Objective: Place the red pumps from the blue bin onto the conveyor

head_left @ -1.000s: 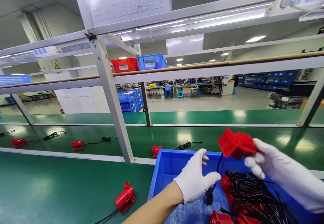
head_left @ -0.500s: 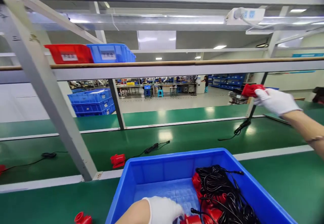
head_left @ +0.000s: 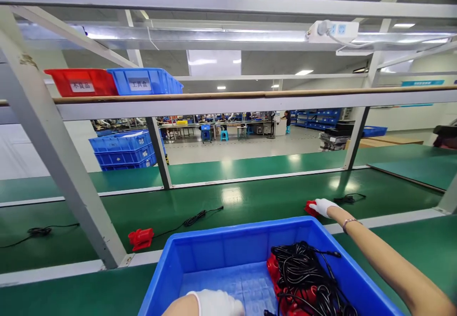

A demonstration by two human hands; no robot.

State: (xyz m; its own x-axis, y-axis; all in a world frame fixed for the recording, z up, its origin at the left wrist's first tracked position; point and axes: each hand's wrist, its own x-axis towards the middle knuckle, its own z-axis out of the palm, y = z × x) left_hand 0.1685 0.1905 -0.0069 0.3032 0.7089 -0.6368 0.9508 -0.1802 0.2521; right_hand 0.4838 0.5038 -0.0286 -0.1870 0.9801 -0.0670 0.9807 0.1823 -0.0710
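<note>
My right hand (head_left: 323,207), in a white glove, is closed on a red plastic fitting (head_left: 310,208) low at the green belt. A bundled black cable (head_left: 350,198) lies just beyond that wrist. My left hand (head_left: 217,302), also gloved, is inside the near left part of a blue bin (head_left: 235,232); its fingertips run off the bottom edge, so its grip is hidden. At the bin's right side, several red fittings (head_left: 274,268) are piled under coiled black cables (head_left: 300,263).
Another red fitting (head_left: 141,239) with a cable (head_left: 194,218) lies on the belt, left of the bin. A grey slanted post (head_left: 71,163) stands farther left. Overhead, a shelf bears a red bin (head_left: 82,83) and a smaller blue bin (head_left: 146,82).
My right hand has come down and left with the red fitting, from raised in the air to the belt. The left hand has shifted slightly left and lower in view.
</note>
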